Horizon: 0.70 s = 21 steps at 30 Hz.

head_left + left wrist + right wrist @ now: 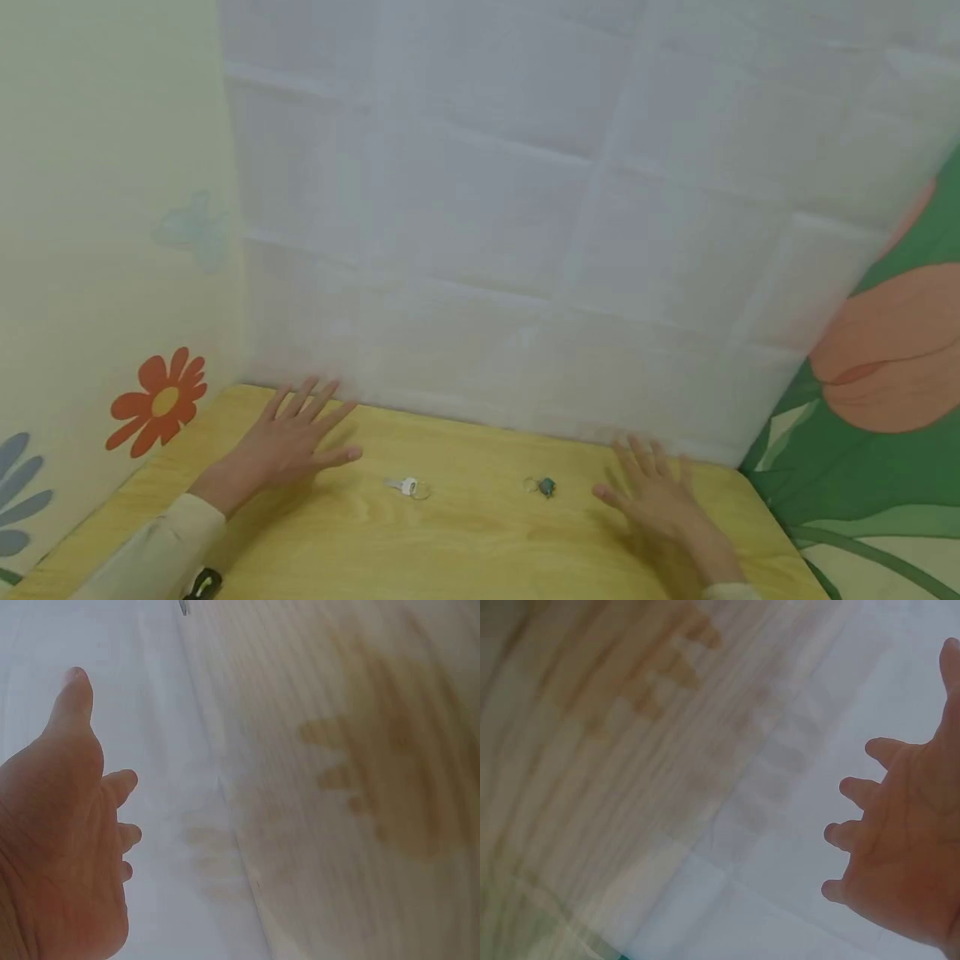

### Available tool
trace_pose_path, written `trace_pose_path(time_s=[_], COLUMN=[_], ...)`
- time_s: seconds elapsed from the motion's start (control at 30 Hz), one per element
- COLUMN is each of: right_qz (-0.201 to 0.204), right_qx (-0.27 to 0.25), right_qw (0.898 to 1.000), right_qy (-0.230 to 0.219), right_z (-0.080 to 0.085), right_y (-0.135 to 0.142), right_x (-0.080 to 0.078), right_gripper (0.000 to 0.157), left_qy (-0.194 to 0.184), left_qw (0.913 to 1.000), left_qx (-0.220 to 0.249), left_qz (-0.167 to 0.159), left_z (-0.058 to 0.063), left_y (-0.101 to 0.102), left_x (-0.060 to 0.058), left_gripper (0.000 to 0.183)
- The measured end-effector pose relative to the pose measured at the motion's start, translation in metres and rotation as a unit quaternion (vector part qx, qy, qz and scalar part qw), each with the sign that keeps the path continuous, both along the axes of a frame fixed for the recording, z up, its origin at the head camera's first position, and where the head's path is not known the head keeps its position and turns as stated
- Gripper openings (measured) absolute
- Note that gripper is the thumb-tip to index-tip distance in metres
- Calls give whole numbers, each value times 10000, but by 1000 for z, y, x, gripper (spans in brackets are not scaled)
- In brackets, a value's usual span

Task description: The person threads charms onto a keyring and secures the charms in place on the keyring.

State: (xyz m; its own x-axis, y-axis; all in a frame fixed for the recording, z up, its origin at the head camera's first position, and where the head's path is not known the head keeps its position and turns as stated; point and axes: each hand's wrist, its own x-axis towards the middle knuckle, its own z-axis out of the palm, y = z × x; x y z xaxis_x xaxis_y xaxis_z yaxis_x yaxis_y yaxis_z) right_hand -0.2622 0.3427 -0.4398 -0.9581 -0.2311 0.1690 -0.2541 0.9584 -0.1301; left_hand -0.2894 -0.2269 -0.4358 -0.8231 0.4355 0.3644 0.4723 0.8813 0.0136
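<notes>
In the head view my left hand is spread over the table's left side, palm down, holding nothing. To its right a silver key on a thin ring lies on the wood. Farther right lies a small dark green charm, also with a ring attached. My right hand spreads its fingers to the right of the charm, with nothing in it. The left wrist view shows the left palm with thumb and fingers extended. In the right wrist view the right palm looks the same, fingers apart.
The wooden table meets a creased white sheet hanging at the back. A pale wall with a red flower is on the left; a painted green and pink flower panel stands on the right.
</notes>
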Motion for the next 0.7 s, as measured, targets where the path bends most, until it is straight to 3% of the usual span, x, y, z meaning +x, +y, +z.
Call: trace_pose_path(time_s=[0.17, 0.3, 0.43, 0.57, 0.7], right_qz=[109, 458, 973, 1504, 1824], right_qx=[-319, -732, -907, -713, -225], right_qw=[9994, 9962, 9910, 9851, 9817], right_qy=[-109, -131, -180, -434, -504], right_z=[6, 12, 13, 9, 4], right_y=[-9, -31, -57, -80, -91], right_x=[5, 8, 4, -3, -8], right_gripper=[87, 74, 53, 48, 52], left_qy=[4, -64, -250, -423, -619], left_qw=[9990, 9958, 9896, 9819, 9777], left_qx=[305, 533, 427, 57, -263], left_qz=[-316, -741, -1349, -1847, -1989], left_z=[1, 8, 9, 8, 4], left_y=[9, 25, 52, 81, 107], left_x=[3, 9, 14, 15, 13], left_gripper=[75, 48, 26, 20, 20])
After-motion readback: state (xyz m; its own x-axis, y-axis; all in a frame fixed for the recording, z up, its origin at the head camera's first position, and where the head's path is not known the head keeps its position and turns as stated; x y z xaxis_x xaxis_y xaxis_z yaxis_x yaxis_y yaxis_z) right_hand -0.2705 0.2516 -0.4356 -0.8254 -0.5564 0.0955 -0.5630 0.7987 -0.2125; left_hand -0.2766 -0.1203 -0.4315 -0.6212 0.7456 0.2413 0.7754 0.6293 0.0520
